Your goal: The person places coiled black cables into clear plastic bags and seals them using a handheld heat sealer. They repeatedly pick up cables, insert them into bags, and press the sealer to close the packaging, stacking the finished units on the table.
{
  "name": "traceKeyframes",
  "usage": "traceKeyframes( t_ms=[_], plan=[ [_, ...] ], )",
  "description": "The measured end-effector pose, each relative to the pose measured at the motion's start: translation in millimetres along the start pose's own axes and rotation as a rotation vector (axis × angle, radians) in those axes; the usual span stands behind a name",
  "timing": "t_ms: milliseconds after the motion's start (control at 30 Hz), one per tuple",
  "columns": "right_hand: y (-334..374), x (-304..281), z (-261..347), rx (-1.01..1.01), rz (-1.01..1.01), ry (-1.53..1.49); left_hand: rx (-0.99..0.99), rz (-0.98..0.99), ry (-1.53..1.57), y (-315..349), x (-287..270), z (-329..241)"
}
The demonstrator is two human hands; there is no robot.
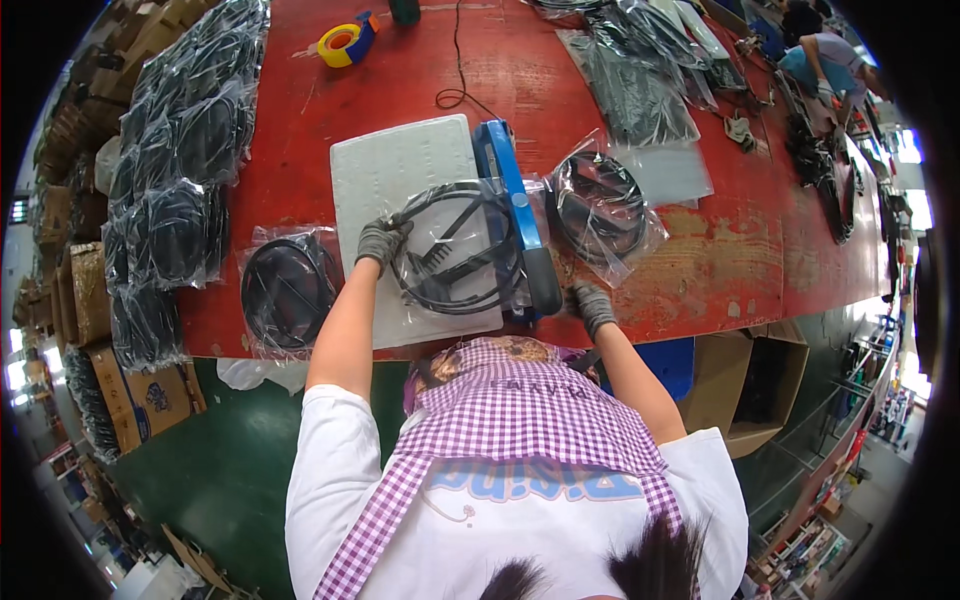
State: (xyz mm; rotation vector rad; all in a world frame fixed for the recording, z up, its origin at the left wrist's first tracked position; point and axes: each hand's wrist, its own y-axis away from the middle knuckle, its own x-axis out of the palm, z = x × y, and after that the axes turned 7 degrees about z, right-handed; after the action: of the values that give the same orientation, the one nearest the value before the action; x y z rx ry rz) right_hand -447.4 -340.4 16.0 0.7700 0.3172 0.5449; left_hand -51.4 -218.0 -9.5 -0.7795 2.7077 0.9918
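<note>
My left hand (383, 240), in a grey glove, is closed on the left edge of a clear plastic bag (412, 290). Inside it lie a black hoop-shaped part (440, 303) and black toothed pieces. The bag's right side reaches to a blue bar sealer (512, 180) with a black handle (541, 280); whether its edge sits between the bars is hidden. My gloved right hand (592, 304) is just right of that handle, apart from it, with fingers slightly bent and nothing visible in them. Under the bag is a white foam board (400, 165).
Bagged black hoops lie left (288, 293) and right (600, 205) of the sealer on the red table (700, 270). Stacked bags (180, 230) line the left edge. Tape (342, 46), a cord (458, 60) and flat bags (640, 95) lie farther back. Another person (830, 55) is far right.
</note>
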Motion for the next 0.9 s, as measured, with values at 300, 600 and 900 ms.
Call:
traceKeyframes(
  t_ms=[300,600,900],
  plan=[
    [82,101,120,-0.767,-0.19,1.247,0.1,-0.085,0.116,-6,-26,-2],
    [28,106,41,-1.004,-0.255,1.043,0.08,-0.326,-0.138,52,-19,-10],
    [31,108,39,-1.047,-0.2,0.948,-0.274,-0.307,0.96,137,48,126]
  ],
)
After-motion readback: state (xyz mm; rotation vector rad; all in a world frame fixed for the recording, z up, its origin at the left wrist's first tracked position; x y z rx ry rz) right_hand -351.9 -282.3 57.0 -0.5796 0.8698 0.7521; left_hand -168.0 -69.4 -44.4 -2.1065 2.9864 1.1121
